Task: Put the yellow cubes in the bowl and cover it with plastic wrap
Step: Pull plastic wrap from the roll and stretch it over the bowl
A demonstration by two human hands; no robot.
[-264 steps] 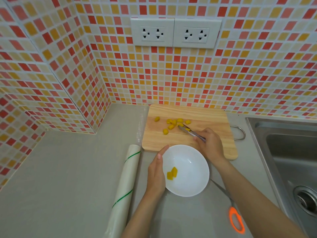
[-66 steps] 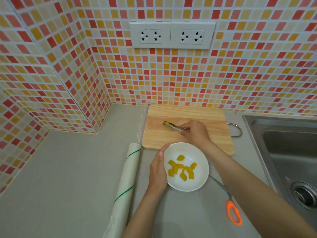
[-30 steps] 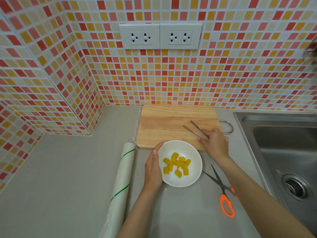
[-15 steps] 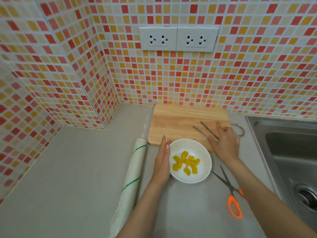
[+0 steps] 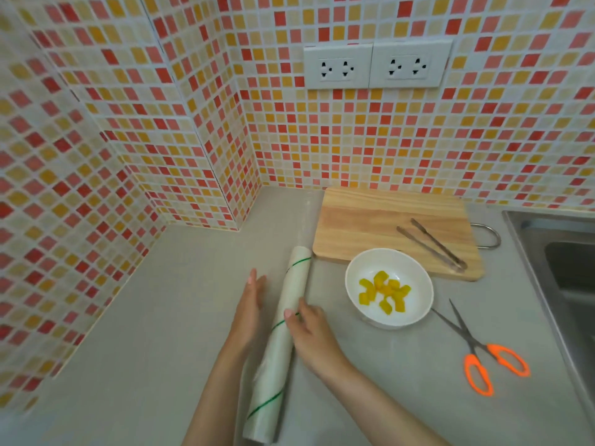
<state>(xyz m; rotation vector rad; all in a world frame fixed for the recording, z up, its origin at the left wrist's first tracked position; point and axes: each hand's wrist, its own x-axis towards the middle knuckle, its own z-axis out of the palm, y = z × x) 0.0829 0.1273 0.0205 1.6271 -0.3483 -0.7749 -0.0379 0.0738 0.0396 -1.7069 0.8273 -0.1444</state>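
Note:
Several yellow cubes (image 5: 384, 292) lie in the white bowl (image 5: 418, 304), which stands uncovered on the grey counter. To its left lies the plastic wrap roll (image 5: 283, 346), white with green lines, running from near to far. My left hand (image 5: 249, 307) is flat and open along the roll's left side, fingers straight. My right hand (image 5: 309, 329) rests on the roll's right side with its thumb on top, fingers curled against it. Both hands flank the roll; neither has lifted it.
The wooden cutting board (image 5: 370, 220) behind the bowl carries only metal tongs (image 5: 431, 244). Orange-handled scissors (image 5: 473, 352) lie open to the bowl's right. A steel sink (image 5: 560, 259) borders the right edge. Tiled walls stand at left and back.
My right hand left the tongs on the board and crossed left to the wrap roll. My left hand left the bowl and moved to the roll's left side. The view shifted left.

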